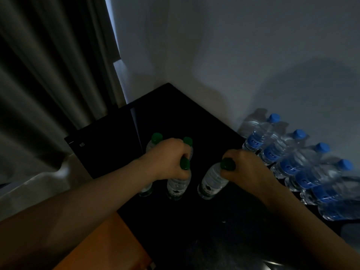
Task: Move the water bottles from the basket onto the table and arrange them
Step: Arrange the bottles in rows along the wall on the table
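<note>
On the black table [171, 114] stand clear water bottles with green caps. My left hand [167, 158] grips the neck of one green-capped bottle [178, 187], which stands upright on the table. My right hand [247, 168] grips the neck of another green-capped bottle [213, 180], tilted with its base toward the left. Two more green-capped bottles [156, 138] [188, 141] stand behind my left hand, partly hidden by it. No basket shows in this view.
A row of several blue-capped bottles [292, 152] lines the wall at the table's right edge. A dark curtain [48, 75] hangs at the left. A wooden surface [101, 246] lies at the lower left. The room is dim.
</note>
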`<state>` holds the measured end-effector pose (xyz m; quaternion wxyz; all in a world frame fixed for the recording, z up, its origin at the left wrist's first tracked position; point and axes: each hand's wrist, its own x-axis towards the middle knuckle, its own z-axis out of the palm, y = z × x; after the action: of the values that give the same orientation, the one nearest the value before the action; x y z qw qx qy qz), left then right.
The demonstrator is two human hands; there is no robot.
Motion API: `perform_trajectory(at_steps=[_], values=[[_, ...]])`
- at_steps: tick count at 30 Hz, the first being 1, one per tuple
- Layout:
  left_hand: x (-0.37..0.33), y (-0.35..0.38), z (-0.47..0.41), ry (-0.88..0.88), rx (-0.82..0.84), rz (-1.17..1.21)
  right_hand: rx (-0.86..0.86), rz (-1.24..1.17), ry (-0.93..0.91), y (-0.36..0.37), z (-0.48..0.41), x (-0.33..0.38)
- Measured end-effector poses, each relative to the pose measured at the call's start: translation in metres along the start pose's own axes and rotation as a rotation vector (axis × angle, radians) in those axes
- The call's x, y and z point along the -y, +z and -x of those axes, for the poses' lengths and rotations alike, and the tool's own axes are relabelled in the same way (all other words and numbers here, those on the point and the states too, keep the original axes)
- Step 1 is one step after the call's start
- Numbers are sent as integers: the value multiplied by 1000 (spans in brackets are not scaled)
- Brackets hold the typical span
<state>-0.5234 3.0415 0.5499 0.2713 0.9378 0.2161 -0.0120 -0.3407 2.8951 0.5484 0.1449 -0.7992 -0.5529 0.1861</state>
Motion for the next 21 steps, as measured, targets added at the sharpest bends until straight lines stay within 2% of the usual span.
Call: perform_trajectory(at_steps=[11,21], values=[[-27,-12,-72,57,-106,76,-66,166,-32,-54,-57,-50],[-28,-16,-149,117,-104,37,-112,379,21,-80,-125,-104]])
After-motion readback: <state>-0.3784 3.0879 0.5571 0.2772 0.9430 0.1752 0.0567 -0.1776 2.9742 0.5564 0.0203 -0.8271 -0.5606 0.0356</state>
